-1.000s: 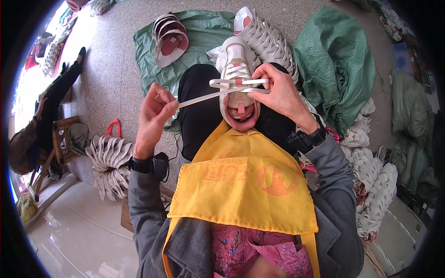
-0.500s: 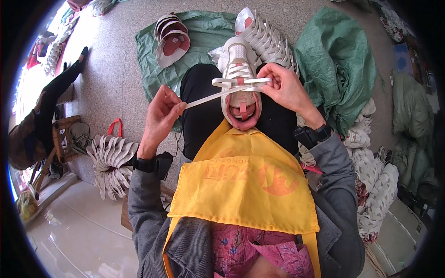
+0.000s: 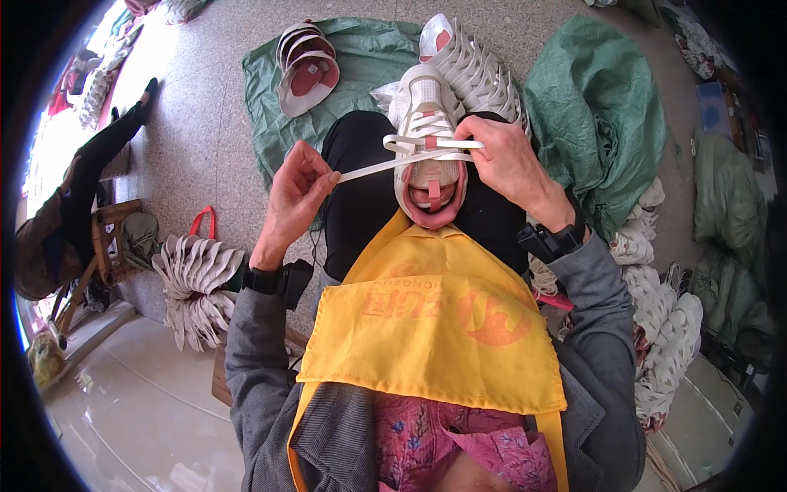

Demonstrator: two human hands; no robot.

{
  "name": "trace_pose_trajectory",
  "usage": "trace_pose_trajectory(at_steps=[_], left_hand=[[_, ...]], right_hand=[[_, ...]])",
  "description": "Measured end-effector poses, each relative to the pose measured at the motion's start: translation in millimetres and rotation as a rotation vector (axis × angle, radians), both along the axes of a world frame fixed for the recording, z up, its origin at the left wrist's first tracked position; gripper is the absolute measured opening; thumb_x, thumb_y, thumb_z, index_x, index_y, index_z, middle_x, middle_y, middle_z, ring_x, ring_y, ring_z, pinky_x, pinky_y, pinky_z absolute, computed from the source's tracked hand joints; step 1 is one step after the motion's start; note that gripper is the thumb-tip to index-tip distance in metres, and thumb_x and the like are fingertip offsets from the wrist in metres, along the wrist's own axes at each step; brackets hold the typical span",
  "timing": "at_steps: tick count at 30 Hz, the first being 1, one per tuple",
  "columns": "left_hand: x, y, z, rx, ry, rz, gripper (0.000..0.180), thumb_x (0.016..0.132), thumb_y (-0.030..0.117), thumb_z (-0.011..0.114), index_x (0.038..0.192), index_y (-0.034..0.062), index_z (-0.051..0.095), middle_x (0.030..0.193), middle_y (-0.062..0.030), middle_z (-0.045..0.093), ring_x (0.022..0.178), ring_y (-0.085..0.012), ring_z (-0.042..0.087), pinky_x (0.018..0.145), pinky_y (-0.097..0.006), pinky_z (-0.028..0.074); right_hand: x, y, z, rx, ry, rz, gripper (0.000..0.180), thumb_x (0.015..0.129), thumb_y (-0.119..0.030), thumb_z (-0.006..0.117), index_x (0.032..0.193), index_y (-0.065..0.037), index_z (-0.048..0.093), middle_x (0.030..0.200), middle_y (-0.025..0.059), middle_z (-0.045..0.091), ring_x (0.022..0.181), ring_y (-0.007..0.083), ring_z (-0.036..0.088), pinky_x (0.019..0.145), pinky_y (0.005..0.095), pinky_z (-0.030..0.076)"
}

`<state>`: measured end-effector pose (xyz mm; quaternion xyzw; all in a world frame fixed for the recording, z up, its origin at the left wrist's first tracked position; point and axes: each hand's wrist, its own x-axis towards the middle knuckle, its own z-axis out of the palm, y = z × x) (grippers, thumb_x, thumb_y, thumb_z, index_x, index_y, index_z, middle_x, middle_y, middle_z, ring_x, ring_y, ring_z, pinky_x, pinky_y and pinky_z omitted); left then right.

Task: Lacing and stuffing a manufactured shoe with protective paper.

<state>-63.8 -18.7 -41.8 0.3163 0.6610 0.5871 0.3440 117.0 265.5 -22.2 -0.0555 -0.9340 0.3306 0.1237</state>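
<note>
Left hand [image 3: 297, 193] drew lace [image 3: 373, 168] leftward; shoe [image 3: 429, 143] toe points away.

Bright daylight from left, glare, fisheye-bent edges

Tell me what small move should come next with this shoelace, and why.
Probably draw the lace the rest of the way through with the left hand, until it lies snug. The lace runs taut from that hand's pinch to the upper eyelets of the white shoe, where a loose loop remains, while the right hand steadies the shoe on the lap.
</note>
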Motion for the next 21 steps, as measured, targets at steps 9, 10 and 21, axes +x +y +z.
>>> trace_pose_trajectory(at_steps=[9, 10, 21], left_hand=[[3.1, 0.9, -1.2, 0.003, -0.003, -0.001, 0.021, 0.096, 0.000, 0.066, 0.094, 0.0068, 0.046, 0.082, 0.0045, 0.048, 0.072, -0.0020, 0.044, 0.062, -0.019, 0.037], [2.5, 0.5, -2.6, 0.010, -0.007, 0.006, 0.021, 0.096, 0.000, 0.066, 0.094, 0.0067, 0.047, 0.082, 0.0045, 0.048, 0.072, -0.0020, 0.043, 0.062, -0.019, 0.037], [7.1, -7.4, 1.3, -0.117, 0.250, -0.045, 0.021, 0.092, 0.000, 0.071, 0.095, 0.0055, 0.051, 0.081, 0.0032, 0.050, 0.072, -0.0028, 0.045, 0.062, -0.021, 0.038]], right_hand=[[-2.3, -2.2, 3.3, 0.048, -0.017, 0.002, 0.019, 0.081, 0.006, 0.056, 0.098, -0.001, 0.059, 0.086, 0.0213, 0.065, 0.085, 0.0429, 0.065, 0.072, 0.0497, 0.051], [-1.9, -1.2, 7.1, 0.056, -0.039, -0.013, 0.019, 0.081, 0.005, 0.058, 0.099, -0.002, 0.060, 0.086, 0.0211, 0.065, 0.082, 0.0422, 0.065, 0.070, 0.0486, 0.051], [39.6, -10.5, 10.0, 0.006, -0.106, -0.201, 0.025, 0.082, -0.002, 0.076, 0.104, -0.003, 0.064, 0.091, 0.0079, 0.066, 0.055, 0.0174, 0.055, 0.054, 0.0305, 0.046]])
